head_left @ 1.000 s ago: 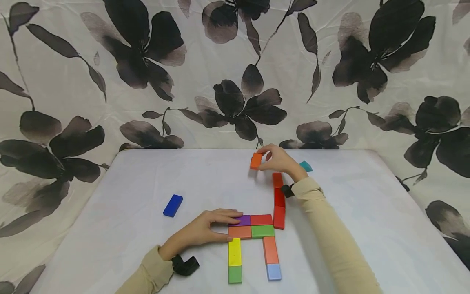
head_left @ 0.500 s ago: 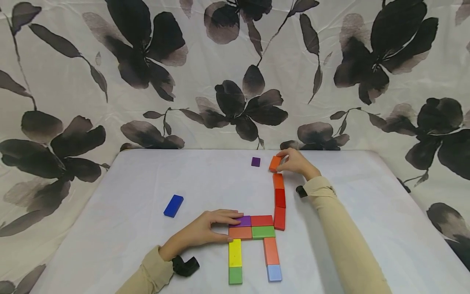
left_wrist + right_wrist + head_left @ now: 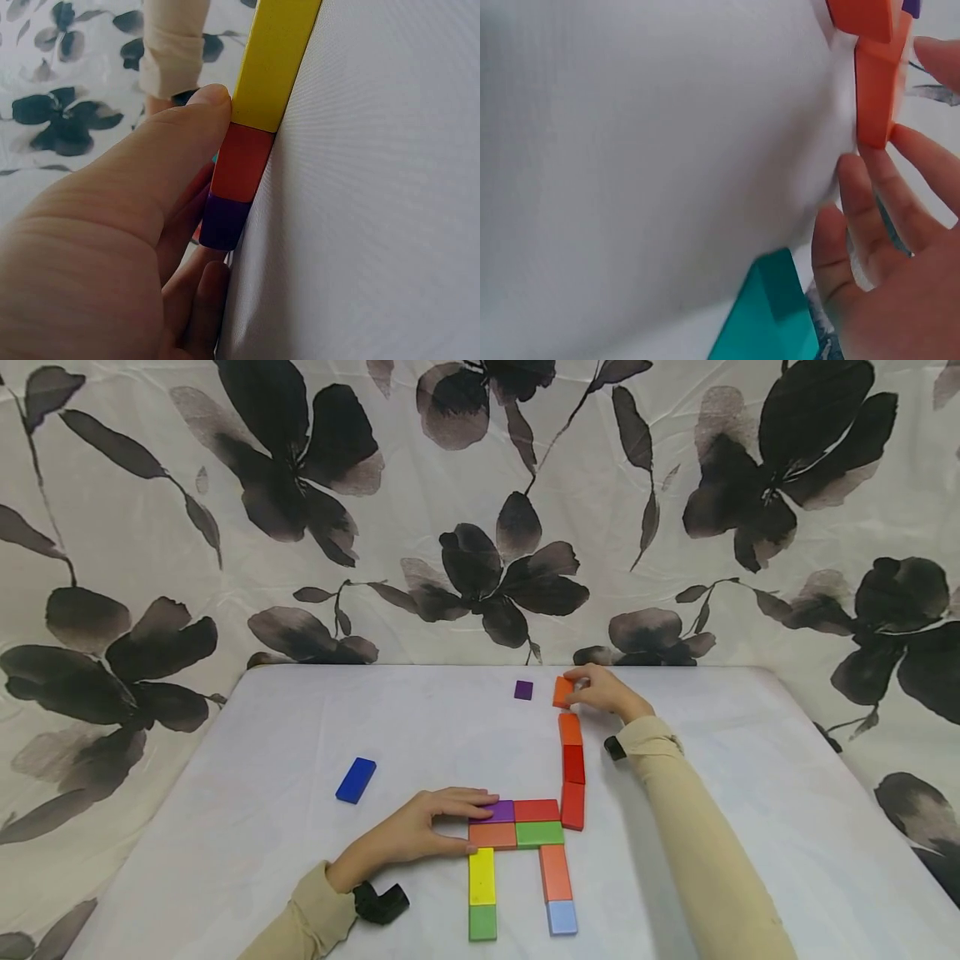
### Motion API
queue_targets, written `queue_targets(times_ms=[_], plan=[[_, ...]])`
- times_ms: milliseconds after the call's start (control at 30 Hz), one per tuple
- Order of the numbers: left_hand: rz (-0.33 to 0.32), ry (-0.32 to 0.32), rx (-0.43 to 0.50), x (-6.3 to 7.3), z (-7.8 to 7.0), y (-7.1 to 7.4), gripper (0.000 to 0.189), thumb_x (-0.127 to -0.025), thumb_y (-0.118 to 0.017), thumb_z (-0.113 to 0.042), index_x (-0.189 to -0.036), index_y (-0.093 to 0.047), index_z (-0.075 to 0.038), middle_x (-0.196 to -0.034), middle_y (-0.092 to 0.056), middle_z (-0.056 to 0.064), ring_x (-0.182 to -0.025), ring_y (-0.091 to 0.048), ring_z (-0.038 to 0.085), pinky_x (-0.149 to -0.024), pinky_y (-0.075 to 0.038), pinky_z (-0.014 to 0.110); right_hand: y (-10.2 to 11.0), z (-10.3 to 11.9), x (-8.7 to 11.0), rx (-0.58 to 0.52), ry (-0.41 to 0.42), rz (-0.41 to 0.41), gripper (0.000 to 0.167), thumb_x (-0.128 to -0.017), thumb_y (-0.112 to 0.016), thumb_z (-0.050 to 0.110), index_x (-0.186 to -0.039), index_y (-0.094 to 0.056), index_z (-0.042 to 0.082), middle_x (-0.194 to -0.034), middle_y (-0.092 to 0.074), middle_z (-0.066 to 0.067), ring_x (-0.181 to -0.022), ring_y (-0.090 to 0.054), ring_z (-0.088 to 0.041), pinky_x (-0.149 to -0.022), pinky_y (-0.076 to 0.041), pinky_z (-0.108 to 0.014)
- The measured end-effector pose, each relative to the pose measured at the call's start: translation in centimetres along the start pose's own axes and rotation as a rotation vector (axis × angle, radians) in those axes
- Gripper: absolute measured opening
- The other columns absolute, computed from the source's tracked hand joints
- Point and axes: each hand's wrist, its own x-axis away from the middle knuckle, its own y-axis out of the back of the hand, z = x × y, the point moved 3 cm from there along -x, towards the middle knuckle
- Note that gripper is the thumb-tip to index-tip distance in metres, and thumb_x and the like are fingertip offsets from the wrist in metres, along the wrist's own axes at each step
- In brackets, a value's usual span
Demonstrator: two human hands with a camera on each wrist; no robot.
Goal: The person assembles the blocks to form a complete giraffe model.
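My right hand (image 3: pixel 603 692) pinches an orange block (image 3: pixel 562 692) near the table's far edge. That block sits just beyond another orange block (image 3: pixel 569 729), which tops a column above two red blocks (image 3: pixel 573 785). In the right wrist view, fingertips touch the end of the held orange block (image 3: pixel 876 97), and the thumb is off its other side. My left hand (image 3: pixel 416 827) rests at a flat block layout, fingers on the purple block (image 3: pixel 501 812) and thumb at the salmon block (image 3: pixel 492 836) by the yellow block (image 3: pixel 482 877). The left wrist view shows the thumb beside the yellow block (image 3: pixel 274 67).
A small purple cube (image 3: pixel 523 690) lies left of the held block; a blue block (image 3: pixel 356 780) is farther left. A teal block (image 3: pixel 769 315) lies near the right hand. Green (image 3: pixel 538 834), red (image 3: pixel 536 810) and light blue (image 3: pixel 562 917) blocks belong to the layout.
My right hand has carried the orange block rightward to the column's far end, uncovering the purple cube. Over the last half second it shifted only slightly. The left hand has stayed put.
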Motion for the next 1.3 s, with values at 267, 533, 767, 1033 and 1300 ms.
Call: queue_targets(times_ms=[267, 533, 767, 1033, 1300], plan=[[-0.004, -0.006, -0.003, 0.1, 0.0, 0.1, 0.047, -0.088, -0.076, -0.03, -0.133, -0.065, -0.024, -0.145, -0.051, -0.013, -0.14, -0.039, 0.015, -0.111, -0.034, 0.051, -0.3, 0.0, 0.0, -0.012, 0.022, -0.017, 0.054, -0.089, -0.072, 0.016, -0.137, -0.055, -0.002, -0.123, -0.057, -0.019, -0.099, -0.051, -0.029, -0.082, -0.044, -0.036], [-0.002, -0.003, -0.008, 0.1, -0.1, 0.1, 0.047, -0.089, -0.076, -0.03, -0.134, -0.064, -0.025, -0.146, -0.05, -0.014, -0.14, -0.039, 0.015, -0.111, -0.034, 0.052, -0.6, -0.5, 0.2, -0.037, 0.089, -0.002, 0.052, -0.09, -0.068, 0.01, -0.138, -0.053, -0.005, -0.13, -0.055, -0.022, -0.101, -0.051, -0.033, -0.087, -0.044, -0.039], [-0.004, -0.006, -0.005, 0.1, -0.1, 0.1, 0.047, -0.088, -0.076, -0.03, -0.133, -0.065, -0.024, -0.145, -0.051, -0.013, -0.14, -0.039, 0.015, -0.111, -0.034, 0.052, -0.9, -1.1, 0.2, -0.045, 0.141, -0.032, 0.046, -0.093, -0.063, 0.006, -0.136, -0.054, -0.007, -0.133, -0.052, -0.026, -0.103, -0.053, -0.035, -0.09, -0.044, -0.04], [-0.008, -0.004, -0.002, 0.1, 0.1, 0.0, 0.047, -0.088, -0.076, -0.03, -0.133, -0.065, -0.025, -0.145, -0.051, -0.013, -0.14, -0.04, 0.015, -0.111, -0.034, 0.051, -0.9, -1.2, 1.0, -0.067, 0.146, -0.031, 0.046, -0.093, -0.063, 0.007, -0.136, -0.054, -0.006, -0.132, -0.051, -0.026, -0.103, -0.051, -0.035, -0.089, -0.043, -0.04], [-0.003, -0.001, 0.0, 0.0, 0.2, 0.0, 0.047, -0.089, -0.076, -0.03, -0.134, -0.064, -0.025, -0.146, -0.05, -0.014, -0.14, -0.039, 0.014, -0.111, -0.034, 0.052, -1.0, -1.3, 1.5, -0.085, 0.107, -0.005, 0.047, -0.096, -0.061, 0.009, -0.14, -0.052, -0.003, -0.138, -0.047, -0.024, -0.112, -0.049, -0.037, -0.098, -0.043, -0.048]])
